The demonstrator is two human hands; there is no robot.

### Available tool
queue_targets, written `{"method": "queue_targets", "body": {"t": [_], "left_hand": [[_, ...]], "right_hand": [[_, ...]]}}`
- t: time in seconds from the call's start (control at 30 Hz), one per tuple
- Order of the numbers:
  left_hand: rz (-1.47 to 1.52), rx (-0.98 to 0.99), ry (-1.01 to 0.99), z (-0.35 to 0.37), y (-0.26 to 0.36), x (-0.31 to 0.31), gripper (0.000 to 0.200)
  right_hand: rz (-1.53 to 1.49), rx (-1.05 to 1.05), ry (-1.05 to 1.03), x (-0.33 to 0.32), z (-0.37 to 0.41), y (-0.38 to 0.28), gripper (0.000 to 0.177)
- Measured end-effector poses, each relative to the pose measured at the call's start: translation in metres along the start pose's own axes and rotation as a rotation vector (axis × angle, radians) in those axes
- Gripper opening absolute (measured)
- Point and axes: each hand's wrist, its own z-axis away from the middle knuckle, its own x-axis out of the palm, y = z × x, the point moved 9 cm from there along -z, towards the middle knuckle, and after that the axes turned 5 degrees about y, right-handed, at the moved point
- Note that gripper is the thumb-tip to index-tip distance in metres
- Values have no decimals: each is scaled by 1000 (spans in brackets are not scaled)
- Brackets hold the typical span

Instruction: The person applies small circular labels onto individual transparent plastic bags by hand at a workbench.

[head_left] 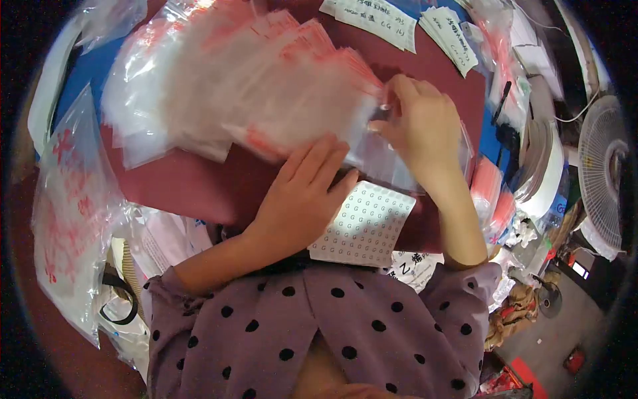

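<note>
Clear plastic bags with red print [266, 86] fanned over a dark red mat [193, 186].
Right hand [422, 130] pinches one bag's edge; left hand [299, 199] lies flat, fingers loose, beside a white sheet of round stickers [365, 226].

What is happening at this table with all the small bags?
A person in a dotted purple top handles a fanned stack of small zip bags on a dark red board. The left hand lies flat, partly on a sheet of G stickers. The right hand pinches the edge of one clear bag.
</note>
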Motion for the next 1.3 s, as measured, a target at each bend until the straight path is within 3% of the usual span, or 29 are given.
{"method": "queue_targets", "body": {"t": [0.07,0.2,0.27,0.33,0.4,0.47,0.5,0.57,0.6,0.77,0.83,0.9,0.93,1.0,1.03,1.1,1.17,1.23,1.3], "left_hand": [[23,50,-63,1,4,8,35],[95,62,-62,-2,6,9,34],[126,44,-67,0,4,9,31],[233,20,-48,1,4,-3,31],[341,-11,-27,1,2,-16,32],[556,-276,-42,5,-16,-18,23],[552,-272,-48,5,-12,-17,23],[874,-746,106,17,-36,-10,13],[797,-627,135,10,-35,-16,11],[742,-577,-152,10,-38,-6,13],[710,-530,-219,2,-26,-5,13],[1301,-896,-108,5,-20,9,12],[1293,-887,-110,5,-22,10,12],[1220,-547,-262,-6,-8,10,14],[1214,-538,-267,-7,-3,10,14],[1256,-712,-230,-1,-2,16,15],[1152,-653,-200,1,-3,14,16],[1049,-594,-169,0,-1,8,17],[1081,-640,-160,-1,0,8,18]], "right_hand": [[-329,-137,-45,6,1,-11,27],[-170,-127,-26,12,1,-3,30],[4,14,-71,4,3,20,33],[-70,86,-158,1,18,31,36],[-945,116,-245,-3,48,24,37],[-1088,9,-340,-5,72,12,55],[-1081,-53,-369,-8,78,3,53],[-1043,188,-298,8,96,17,45],[-1077,231,-233,3,98,19,29],[-1041,246,-80,-11,108,27,13],[-1002,163,-77,-16,111,26,11],[-1014,152,-14,-19,113,23,8],[-1027,141,39,-20,114,21,5],[-1041,64,61,-20,116,18,4],[-1008,94,10,-18,118,18,6],[-979,128,-34,-18,121,20,8],[-541,-39,171,-40,120,14,19],[-520,-59,256,-54,119,9,27],[-608,-113,188,-50,120,3,30]]}}
